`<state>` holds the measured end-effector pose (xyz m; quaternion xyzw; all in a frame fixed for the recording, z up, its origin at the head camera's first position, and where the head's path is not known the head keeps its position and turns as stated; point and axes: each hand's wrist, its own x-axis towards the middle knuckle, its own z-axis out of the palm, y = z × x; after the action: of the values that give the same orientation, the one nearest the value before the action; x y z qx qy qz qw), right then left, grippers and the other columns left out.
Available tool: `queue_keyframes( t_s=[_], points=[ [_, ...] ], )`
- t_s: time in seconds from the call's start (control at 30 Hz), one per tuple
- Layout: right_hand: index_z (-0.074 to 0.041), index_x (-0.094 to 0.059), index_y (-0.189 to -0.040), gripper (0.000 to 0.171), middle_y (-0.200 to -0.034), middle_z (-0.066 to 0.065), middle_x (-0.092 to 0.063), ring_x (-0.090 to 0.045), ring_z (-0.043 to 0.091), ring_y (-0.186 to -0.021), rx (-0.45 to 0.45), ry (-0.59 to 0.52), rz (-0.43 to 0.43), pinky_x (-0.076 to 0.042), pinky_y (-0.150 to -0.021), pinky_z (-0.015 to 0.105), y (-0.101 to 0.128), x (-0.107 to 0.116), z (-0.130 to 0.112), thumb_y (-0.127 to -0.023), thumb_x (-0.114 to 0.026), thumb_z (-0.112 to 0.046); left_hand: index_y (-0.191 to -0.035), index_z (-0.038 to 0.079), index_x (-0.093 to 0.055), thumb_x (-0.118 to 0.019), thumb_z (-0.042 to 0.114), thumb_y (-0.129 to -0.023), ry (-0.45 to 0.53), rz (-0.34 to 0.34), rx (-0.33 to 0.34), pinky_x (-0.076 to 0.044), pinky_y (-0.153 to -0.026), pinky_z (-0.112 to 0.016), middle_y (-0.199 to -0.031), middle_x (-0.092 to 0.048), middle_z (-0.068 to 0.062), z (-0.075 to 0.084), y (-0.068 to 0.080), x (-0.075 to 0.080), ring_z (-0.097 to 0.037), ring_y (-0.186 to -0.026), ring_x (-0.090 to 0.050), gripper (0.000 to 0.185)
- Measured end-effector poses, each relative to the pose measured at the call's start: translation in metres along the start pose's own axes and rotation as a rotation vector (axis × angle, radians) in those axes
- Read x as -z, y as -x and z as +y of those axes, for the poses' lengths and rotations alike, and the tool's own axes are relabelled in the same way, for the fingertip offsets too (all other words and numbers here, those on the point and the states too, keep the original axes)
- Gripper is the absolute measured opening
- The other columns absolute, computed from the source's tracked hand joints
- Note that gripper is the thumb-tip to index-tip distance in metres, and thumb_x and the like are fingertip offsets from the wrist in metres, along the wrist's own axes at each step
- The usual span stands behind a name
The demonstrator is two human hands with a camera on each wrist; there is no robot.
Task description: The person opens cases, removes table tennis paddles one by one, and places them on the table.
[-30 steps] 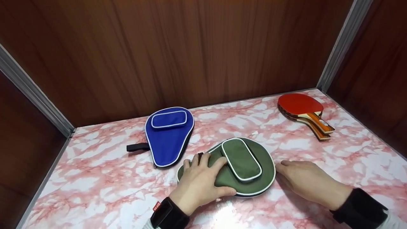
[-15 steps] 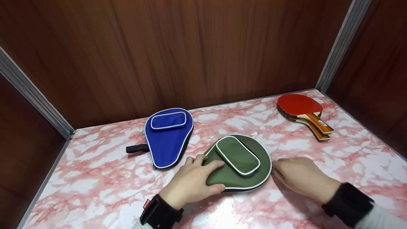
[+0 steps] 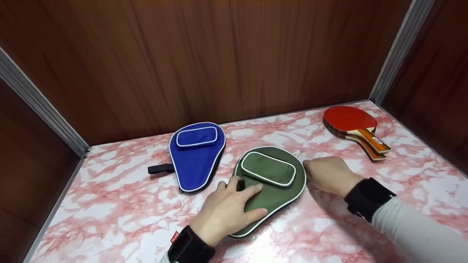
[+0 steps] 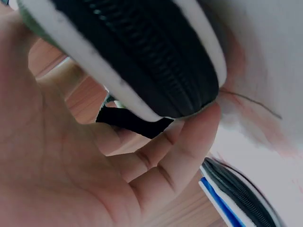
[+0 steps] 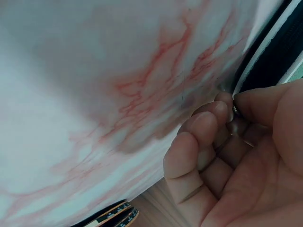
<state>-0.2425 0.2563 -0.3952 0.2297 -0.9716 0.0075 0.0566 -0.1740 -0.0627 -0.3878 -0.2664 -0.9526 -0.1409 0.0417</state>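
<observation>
Lying flat on the pink marble tabletop point(image 3: 109, 204), the green paddle case point(image 3: 272, 190) is the landmark. Just left of it rests a blue paddle case point(image 3: 195, 157); well to its right, near the corner, lie stacked paddles point(image 3: 356, 128). The left hand point(image 3: 226, 212) grips the case's narrow end, fingers curled over its zipper edge. The right hand point(image 3: 329, 174), fingers curled, pinches something small at the case's right rim.

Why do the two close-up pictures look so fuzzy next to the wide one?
Head view: sharp, with lamp glare on the glossy marble table. Left wrist view: the green case and the left hand fill the frame, soft-focused. Right wrist view: the right hand is blurred, casting a shadow on the marble.
</observation>
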Motion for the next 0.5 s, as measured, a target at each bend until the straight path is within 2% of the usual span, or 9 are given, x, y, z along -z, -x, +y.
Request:
queue_keyframes(
  t_s=[0.1,0.23,0.37,0.5],
  points=[
    [-0.014,-0.060,-0.084,0.017,-0.064,0.000,-0.054,-0.066,0.027,-0.065,0.003,-0.006,0.005,-0.056,-0.059,0.053,0.001,-0.001,0.002,-0.099,-0.068,-0.010,-0.152,0.040,-0.067,-0.071,0.067,-0.096,-0.022,0.021,0.001,-0.056,-0.077,-0.050,-0.139,-0.062,-0.022,0.002,0.000,-0.002,-0.041,-0.104,-0.064,0.062],
    [-0.014,-0.058,-0.083,0.018,-0.063,-0.001,-0.051,-0.064,0.025,-0.063,0.012,-0.024,0.024,-0.055,-0.059,0.051,0.003,-0.003,0.002,-0.097,-0.070,-0.011,-0.151,0.040,-0.068,-0.072,0.067,-0.096,-0.001,0.026,0.010,-0.055,-0.073,-0.049,-0.134,-0.061,-0.022,0.002,0.000,-0.002,-0.039,-0.100,-0.064,0.062],
    [-0.015,-0.059,-0.083,0.019,-0.062,-0.003,-0.050,-0.061,0.024,-0.061,0.018,-0.038,0.033,-0.054,-0.060,0.050,0.007,-0.005,0.000,-0.095,-0.073,-0.011,-0.151,0.040,-0.068,-0.073,0.067,-0.095,0.019,0.022,0.016,-0.054,-0.074,-0.050,-0.133,-0.060,-0.022,0.001,0.001,-0.002,-0.039,-0.098,-0.063,0.062],
    [-0.015,-0.059,-0.083,0.020,-0.063,-0.002,-0.054,-0.066,0.028,-0.064,0.017,-0.029,0.040,-0.056,-0.063,0.053,0.015,-0.005,-0.004,-0.098,-0.072,-0.013,-0.151,0.040,-0.068,-0.073,0.067,-0.095,0.016,0.020,0.019,-0.055,-0.075,-0.050,-0.134,-0.059,-0.022,0.001,0.000,-0.002,-0.039,-0.099,-0.063,0.062]
  ],
)
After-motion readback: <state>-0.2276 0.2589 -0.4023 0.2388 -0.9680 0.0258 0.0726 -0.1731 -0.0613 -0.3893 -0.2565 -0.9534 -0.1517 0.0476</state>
